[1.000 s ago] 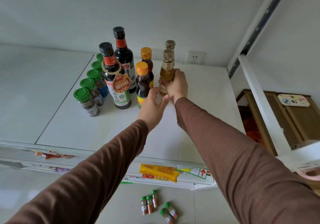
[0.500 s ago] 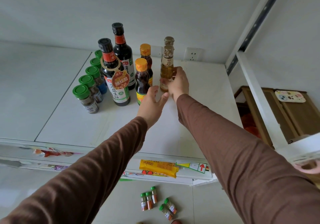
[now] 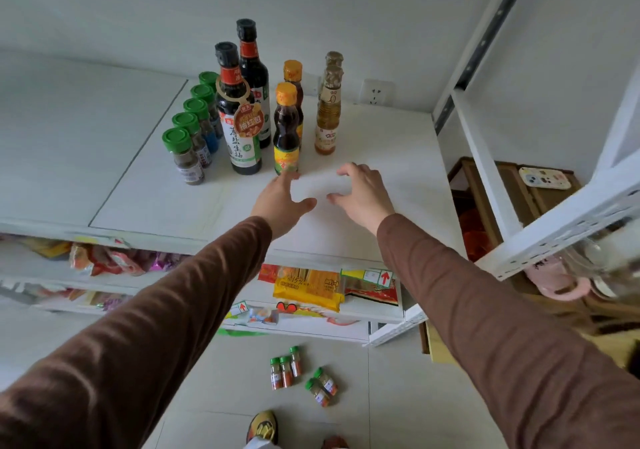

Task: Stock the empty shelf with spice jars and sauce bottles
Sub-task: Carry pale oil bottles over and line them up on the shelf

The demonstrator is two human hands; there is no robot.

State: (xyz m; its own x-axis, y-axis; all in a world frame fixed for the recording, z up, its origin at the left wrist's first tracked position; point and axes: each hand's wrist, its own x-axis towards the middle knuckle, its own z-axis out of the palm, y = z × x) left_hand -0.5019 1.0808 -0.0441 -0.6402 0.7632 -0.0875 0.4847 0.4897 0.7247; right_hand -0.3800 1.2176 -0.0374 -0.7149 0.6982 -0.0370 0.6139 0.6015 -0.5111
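Brown sleeves cover both arms, and both hands are over the white shelf [image 3: 363,129] with nothing in the grip. The left hand [image 3: 280,202] is released, its fingers loose and pointing to the bottles. The right hand [image 3: 363,195] is released too, fingers lightly bent, thumb toward the left hand. The hands are near each other but apart.

Just beyond the left hand stands a small dark bottle with an orange cap [image 3: 286,129], with a second orange-capped bottle [image 3: 293,74] behind it. To the right of them stand two pale golden bottles [image 3: 327,112], one behind the other. To the left stand two tall dark sauce bottles [image 3: 239,109], the front one with a round tag on its neck. Farther left, a row of green-capped spice jars [image 3: 183,154] runs toward the wall.

Below, on the floor [image 3: 398,396], lie more green-capped jars [image 3: 301,372]: three upright together, two just beside them. A lower shelf holds a yellow packet [image 3: 308,289].
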